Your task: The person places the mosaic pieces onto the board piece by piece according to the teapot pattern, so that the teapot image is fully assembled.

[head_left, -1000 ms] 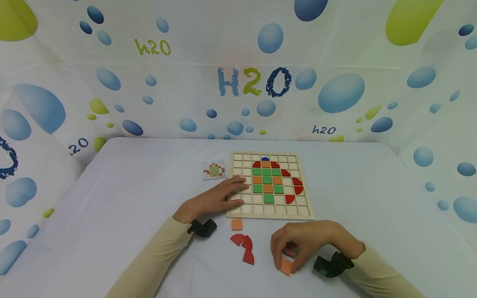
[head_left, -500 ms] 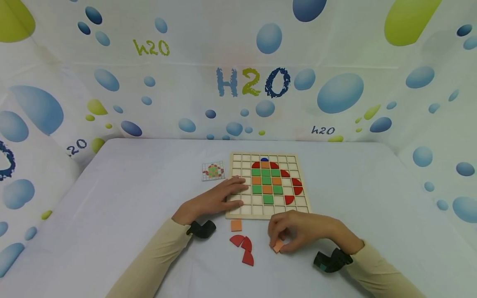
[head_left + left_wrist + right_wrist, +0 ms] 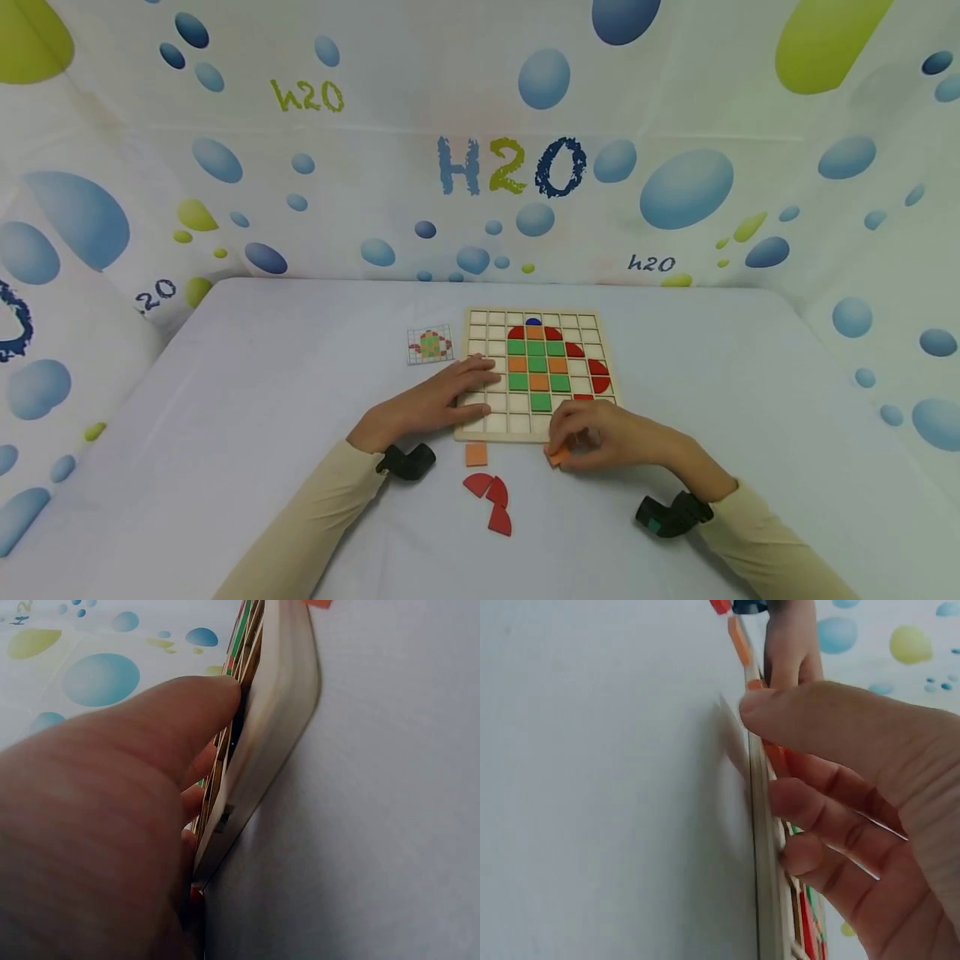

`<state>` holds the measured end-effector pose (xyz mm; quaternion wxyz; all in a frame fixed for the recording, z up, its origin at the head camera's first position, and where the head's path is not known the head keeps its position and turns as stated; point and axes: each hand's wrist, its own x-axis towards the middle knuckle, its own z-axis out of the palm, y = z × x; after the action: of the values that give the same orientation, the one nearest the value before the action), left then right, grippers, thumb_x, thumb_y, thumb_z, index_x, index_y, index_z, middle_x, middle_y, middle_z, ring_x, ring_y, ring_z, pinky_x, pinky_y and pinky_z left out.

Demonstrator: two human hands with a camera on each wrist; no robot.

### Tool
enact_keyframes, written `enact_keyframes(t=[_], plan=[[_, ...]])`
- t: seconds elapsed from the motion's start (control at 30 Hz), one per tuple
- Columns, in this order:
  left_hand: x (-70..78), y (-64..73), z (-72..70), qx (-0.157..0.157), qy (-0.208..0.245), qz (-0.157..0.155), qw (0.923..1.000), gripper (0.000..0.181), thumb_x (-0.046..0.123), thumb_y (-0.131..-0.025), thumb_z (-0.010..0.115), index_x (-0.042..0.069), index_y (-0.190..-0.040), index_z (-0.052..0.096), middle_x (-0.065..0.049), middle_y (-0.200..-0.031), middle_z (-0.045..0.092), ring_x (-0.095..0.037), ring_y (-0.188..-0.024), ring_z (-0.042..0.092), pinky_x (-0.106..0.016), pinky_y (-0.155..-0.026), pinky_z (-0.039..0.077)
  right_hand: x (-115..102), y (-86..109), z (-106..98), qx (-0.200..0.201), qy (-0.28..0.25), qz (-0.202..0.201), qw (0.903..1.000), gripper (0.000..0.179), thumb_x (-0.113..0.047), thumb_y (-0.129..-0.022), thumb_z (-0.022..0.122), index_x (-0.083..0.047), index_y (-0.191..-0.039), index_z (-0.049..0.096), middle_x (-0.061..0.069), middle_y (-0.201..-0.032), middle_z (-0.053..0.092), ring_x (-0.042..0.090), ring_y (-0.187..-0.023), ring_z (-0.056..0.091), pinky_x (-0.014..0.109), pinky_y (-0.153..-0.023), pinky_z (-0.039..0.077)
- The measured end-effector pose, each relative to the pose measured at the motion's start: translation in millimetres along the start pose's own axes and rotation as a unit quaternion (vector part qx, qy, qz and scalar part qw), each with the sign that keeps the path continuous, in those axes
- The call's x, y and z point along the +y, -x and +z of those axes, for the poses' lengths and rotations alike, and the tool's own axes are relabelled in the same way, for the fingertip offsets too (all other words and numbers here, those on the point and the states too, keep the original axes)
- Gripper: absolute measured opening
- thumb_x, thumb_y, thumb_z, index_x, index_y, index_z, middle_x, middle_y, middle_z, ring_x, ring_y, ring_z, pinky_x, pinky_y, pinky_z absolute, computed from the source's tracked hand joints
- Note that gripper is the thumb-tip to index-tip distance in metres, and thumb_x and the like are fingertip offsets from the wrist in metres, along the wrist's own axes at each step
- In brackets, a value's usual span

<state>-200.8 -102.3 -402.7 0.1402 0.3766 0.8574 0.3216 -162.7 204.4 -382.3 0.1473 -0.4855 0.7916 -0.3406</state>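
Observation:
My left hand (image 3: 435, 400) lies with its fingers extended over the left side of the wooden grid board (image 3: 517, 427); in the left wrist view the thumb rests on the board's rim. At the board's front edge, my right hand (image 3: 615, 435) pinches an orange square tile (image 3: 557, 456) between thumb and fingers. The right wrist view shows this tile (image 3: 774, 757) partly hidden behind the thumb. Green tiles (image 3: 537, 364), orange tiles and red quarter-circle tiles (image 3: 598, 384) fill cells of the board. A blue half-round tile (image 3: 533, 322) sits at its top.
Another orange square (image 3: 476, 454) lies on the white tablecloth just in front of the board. Below it are red quarter-circle pieces (image 3: 498, 490), grouped close together. A small picture card (image 3: 431, 344) with a gridded pattern lies left of the board.
My right hand has carried the orange square tile from the tablecloth forward and slightly left, up to the board's front edge. The left hand has stayed on the board.

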Motion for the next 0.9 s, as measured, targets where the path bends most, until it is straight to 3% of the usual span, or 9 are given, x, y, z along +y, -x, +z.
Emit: enact_keyframes(t=[0.3,0.53,0.73,0.9], plan=[[-2.2,-0.5,0.8,-0.001,0.0,0.004,1.0,0.052,0.027,-0.098,0.06,0.006,-0.144,0.047,-0.014,-0.155,0.033,-0.032,-0.148,0.017,-0.051,-0.118,0.021,12,2.6,-3,0.081,0.018,0.046,0.9955,0.012,-0.014,-0.086,0.076,-0.015,-0.098,0.074,-0.003,-0.097,0.062,0.011,-0.077,0.054,0.021,-0.061,0.049],[-0.4,-0.1,-2.2,-0.002,0.005,0.0,1.0,0.053,0.028,-0.098,0.06,0.006,-0.144,0.046,-0.014,-0.155,0.033,-0.033,-0.148,0.017,-0.051,-0.118,0.02,14,1.6,-3,0.155,0.032,0.038,0.9866,0.014,-0.003,-0.083,0.076,-0.006,-0.096,0.073,0.004,-0.094,0.063,0.014,-0.067,0.053,0.021,-0.057,0.048],[0.2,0.9,-1.8,-0.001,0.008,-0.001,1.0,0.053,0.028,-0.098,0.06,0.006,-0.144,0.046,-0.014,-0.155,0.033,-0.032,-0.148,0.017,-0.052,-0.117,0.021,14,-0.3,0,0.192,0.057,0.056,0.9782,0.012,0.0,-0.081,0.076,-0.007,-0.089,0.071,0.004,-0.091,0.061,0.011,-0.066,0.051,0.02,-0.054,0.046],[-0.6,1.0,-0.9,-0.002,0.007,-0.003,1.0,0.053,0.027,-0.097,0.06,0.006,-0.144,0.046,-0.014,-0.156,0.033,-0.031,-0.149,0.016,-0.051,-0.118,0.02,16,-0.6,2,0.199,0.062,0.074,0.9753,0.012,0.001,-0.081,0.075,-0.007,-0.087,0.07,0.002,-0.091,0.061,0.009,-0.067,0.05,0.02,-0.055,0.046]])
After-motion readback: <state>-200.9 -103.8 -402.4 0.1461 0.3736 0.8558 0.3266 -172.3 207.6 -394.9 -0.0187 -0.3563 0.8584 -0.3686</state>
